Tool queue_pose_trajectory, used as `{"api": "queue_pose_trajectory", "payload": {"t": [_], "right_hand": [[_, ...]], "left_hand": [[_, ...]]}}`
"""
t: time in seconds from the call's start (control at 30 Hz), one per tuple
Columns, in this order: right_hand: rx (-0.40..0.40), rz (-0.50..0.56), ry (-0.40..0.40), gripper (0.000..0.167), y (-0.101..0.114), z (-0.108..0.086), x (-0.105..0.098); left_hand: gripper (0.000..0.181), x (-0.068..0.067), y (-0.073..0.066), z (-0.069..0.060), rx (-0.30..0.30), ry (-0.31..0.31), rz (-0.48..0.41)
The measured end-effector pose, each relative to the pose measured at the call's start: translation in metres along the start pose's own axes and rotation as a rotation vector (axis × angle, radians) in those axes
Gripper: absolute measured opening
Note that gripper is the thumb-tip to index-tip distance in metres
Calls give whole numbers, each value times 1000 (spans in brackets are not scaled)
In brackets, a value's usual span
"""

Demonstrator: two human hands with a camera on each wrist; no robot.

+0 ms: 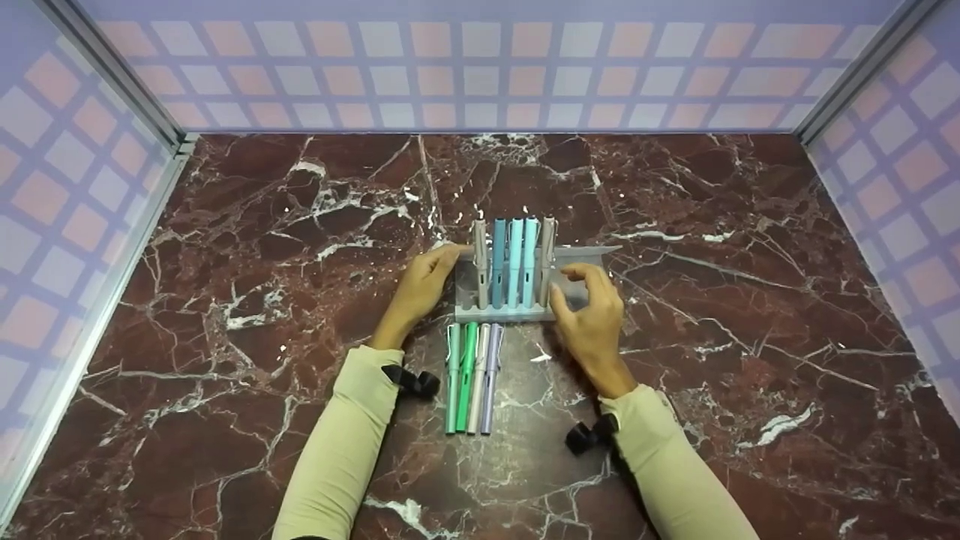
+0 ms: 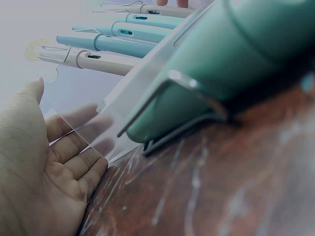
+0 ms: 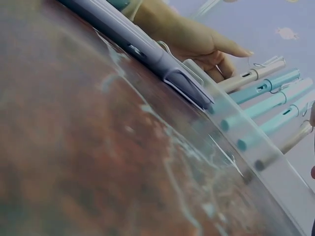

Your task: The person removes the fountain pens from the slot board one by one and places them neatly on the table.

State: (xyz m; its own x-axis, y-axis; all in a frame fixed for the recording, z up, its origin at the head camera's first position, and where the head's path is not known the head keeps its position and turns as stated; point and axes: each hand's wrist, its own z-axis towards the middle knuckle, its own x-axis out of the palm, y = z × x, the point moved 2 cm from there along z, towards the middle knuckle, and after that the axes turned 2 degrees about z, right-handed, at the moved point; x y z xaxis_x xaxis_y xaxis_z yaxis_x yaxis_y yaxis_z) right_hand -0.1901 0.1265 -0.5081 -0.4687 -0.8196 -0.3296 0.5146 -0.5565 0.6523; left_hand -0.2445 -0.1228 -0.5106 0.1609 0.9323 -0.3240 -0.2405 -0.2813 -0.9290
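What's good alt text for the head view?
A person's left hand holds the left edge of a clear pen stand while the right hand curves beside the rightmost of its five taupe and blue pens. Four more pens, two green, one pale, one lavender, lie in front on a dark red marbled tabletop.

I face a far wall (image 1: 487,67) of pink and pale squares on lilac; left wall (image 1: 67,187) and right wall (image 1: 900,150) match; my counter (image 1: 712,315) is dark red, veined white.

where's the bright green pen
In the head view, the bright green pen lies second from left in the front row, between a muted green pen and beige pen.
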Motion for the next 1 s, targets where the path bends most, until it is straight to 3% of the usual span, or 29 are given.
{"api": "queue_pose_trajectory", "payload": {"t": [0.1,0.5,0.63,1.0], "right_hand": [[25,-15,46,23,-2,0,0],[112,-52,196,31,-3,-3,3],[141,-67,225,29,-1,-4,3],[167,-86,263,28,-1,-5,2]], "left_hand": [[37,1,5,2,-1,3,-2],[38,0,5,1,-30,15,-17],[38,0,6,1,-44,13,-27],[38,0,3,0,6,9,-3]]}}
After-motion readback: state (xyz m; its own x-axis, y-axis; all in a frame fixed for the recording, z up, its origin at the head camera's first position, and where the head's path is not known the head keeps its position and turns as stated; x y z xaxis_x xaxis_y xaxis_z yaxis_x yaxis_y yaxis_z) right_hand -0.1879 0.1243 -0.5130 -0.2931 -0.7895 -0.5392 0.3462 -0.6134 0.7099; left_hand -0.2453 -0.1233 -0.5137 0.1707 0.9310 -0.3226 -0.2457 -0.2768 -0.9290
